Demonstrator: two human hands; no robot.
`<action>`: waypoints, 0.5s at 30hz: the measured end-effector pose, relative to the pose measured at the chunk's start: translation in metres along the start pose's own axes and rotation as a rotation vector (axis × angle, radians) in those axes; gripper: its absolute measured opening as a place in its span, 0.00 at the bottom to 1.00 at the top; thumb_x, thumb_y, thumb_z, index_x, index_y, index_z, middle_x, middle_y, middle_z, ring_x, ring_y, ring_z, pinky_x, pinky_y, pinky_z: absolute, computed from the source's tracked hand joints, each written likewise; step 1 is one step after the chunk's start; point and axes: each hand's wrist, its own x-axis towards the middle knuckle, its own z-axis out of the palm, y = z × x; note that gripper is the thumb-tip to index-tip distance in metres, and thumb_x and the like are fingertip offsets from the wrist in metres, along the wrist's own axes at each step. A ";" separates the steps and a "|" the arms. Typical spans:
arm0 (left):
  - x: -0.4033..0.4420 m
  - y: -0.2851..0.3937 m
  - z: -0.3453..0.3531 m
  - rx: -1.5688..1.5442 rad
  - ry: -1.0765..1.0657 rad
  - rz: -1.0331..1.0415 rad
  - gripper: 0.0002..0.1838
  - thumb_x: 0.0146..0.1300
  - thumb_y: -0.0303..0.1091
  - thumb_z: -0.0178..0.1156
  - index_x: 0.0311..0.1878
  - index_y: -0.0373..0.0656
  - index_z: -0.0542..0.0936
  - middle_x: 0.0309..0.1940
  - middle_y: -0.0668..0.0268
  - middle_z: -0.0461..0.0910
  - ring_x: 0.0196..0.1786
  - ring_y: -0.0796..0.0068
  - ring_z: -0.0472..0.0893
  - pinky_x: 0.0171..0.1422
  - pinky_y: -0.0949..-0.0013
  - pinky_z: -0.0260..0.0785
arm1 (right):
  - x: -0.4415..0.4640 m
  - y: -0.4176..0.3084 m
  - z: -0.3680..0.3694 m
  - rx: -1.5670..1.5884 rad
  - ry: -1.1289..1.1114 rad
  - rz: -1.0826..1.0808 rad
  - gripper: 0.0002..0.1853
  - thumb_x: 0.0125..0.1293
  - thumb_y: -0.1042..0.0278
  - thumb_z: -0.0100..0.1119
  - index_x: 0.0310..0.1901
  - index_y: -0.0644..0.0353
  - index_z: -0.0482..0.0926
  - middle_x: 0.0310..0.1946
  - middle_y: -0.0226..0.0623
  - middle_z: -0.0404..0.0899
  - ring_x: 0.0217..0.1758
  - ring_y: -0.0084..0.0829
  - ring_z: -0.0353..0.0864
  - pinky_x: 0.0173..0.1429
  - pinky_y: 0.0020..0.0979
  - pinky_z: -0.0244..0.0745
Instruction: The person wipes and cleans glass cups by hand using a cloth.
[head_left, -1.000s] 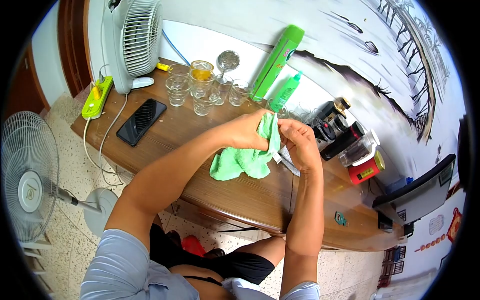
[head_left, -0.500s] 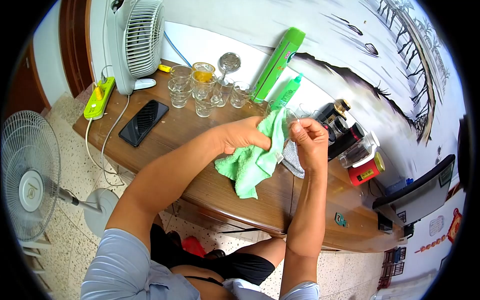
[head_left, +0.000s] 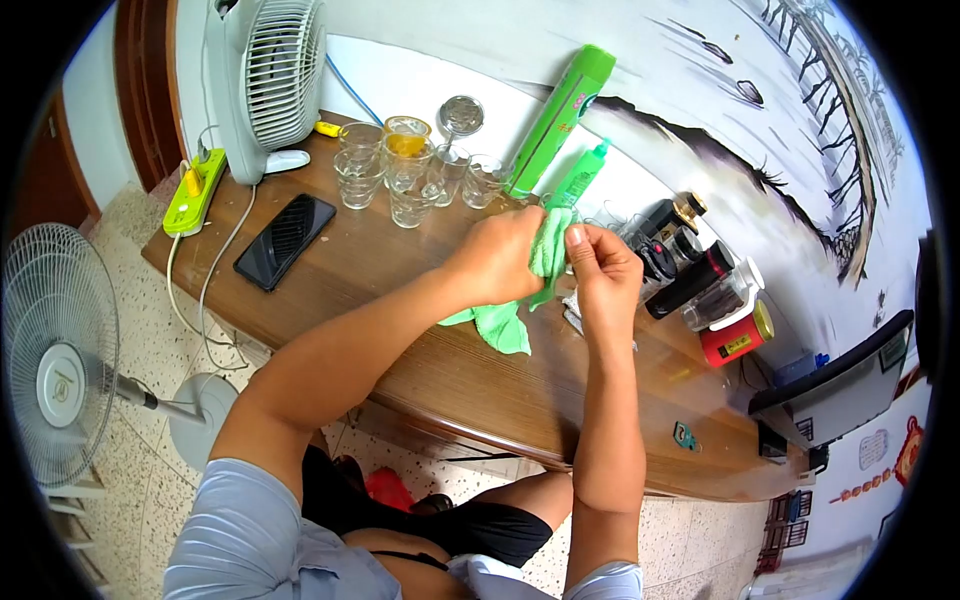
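Observation:
My left hand [head_left: 500, 255] is closed around a green cloth [head_left: 548, 248], bunched in the fist above the table. A loose part of the cloth hangs below that hand, near the tabletop. Close beside it, my right hand [head_left: 608, 272] has thumb and forefinger pinched together at the cloth's edge. Whatever lies between those fingers is hidden. A grey cloth-like item [head_left: 573, 312] is partly visible on the table behind my right wrist. Just beyond my hands lean a green bottle [head_left: 578, 178] and a tall green canister [head_left: 562, 120].
Several drinking glasses [head_left: 410, 195] and a strainer [head_left: 461, 116] stand at the back left. A black phone [head_left: 285, 242], power strip [head_left: 196, 192] and box fan [head_left: 280, 80] are further left. Dark bottles [head_left: 690, 280], a red tin [head_left: 738, 335] and a monitor [head_left: 835, 365] line the right.
My left hand has moved slightly right and up, bunching the cloth tighter; its hanging part is smaller and higher. My right hand has shifted a little left, closer to the cloth.

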 end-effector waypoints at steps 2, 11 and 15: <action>0.003 0.003 -0.007 -0.169 -0.128 -0.083 0.24 0.52 0.26 0.73 0.55 0.37 0.80 0.43 0.50 0.88 0.49 0.48 0.88 0.54 0.52 0.80 | 0.003 0.004 -0.009 0.046 -0.039 -0.033 0.09 0.77 0.68 0.69 0.44 0.68 0.89 0.34 0.27 0.86 0.36 0.17 0.77 0.43 0.23 0.72; -0.001 0.000 -0.017 -1.170 -0.552 -0.448 0.24 0.58 0.28 0.72 0.59 0.37 0.84 0.48 0.63 0.89 0.46 0.72 0.88 0.53 0.64 0.82 | 0.009 -0.001 -0.030 0.188 -0.092 -0.212 0.09 0.78 0.68 0.66 0.48 0.67 0.87 0.39 0.30 0.85 0.39 0.20 0.77 0.46 0.23 0.72; -0.003 -0.001 -0.001 -0.549 -0.243 -0.242 0.24 0.55 0.34 0.74 0.54 0.35 0.84 0.46 0.51 0.89 0.49 0.56 0.90 0.56 0.57 0.82 | 0.007 0.003 -0.026 -0.099 -0.081 -0.213 0.08 0.76 0.69 0.69 0.44 0.67 0.88 0.35 0.27 0.87 0.37 0.17 0.78 0.43 0.23 0.74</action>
